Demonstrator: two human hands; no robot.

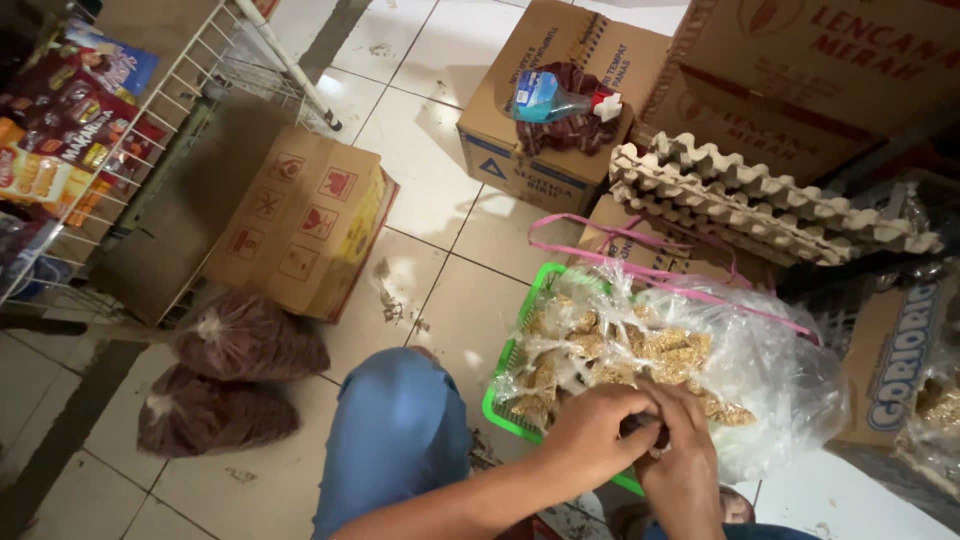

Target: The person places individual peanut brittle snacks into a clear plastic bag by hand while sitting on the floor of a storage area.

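My left hand (590, 435) and my right hand (685, 455) meet over the near edge of a green plastic basket (520, 320). Both close together on a small dark thing between the fingers; I cannot tell what it is. The basket holds a big clear plastic bag (760, 370) filled with several small packets of yellowish grain (640, 345). A pink plastic string (640, 270) lies across the top of the bag. My knee in blue trousers (400, 430) is just left of the basket.
Two bags of dark reddish grain (245, 340) lie on the tiled floor at left. A flat cardboard box (305, 220) leans beside a white wire rack of snack packets (70, 130). Cardboard boxes, a spray bottle (555, 98) and stacked egg trays (760, 200) crowd the far right.
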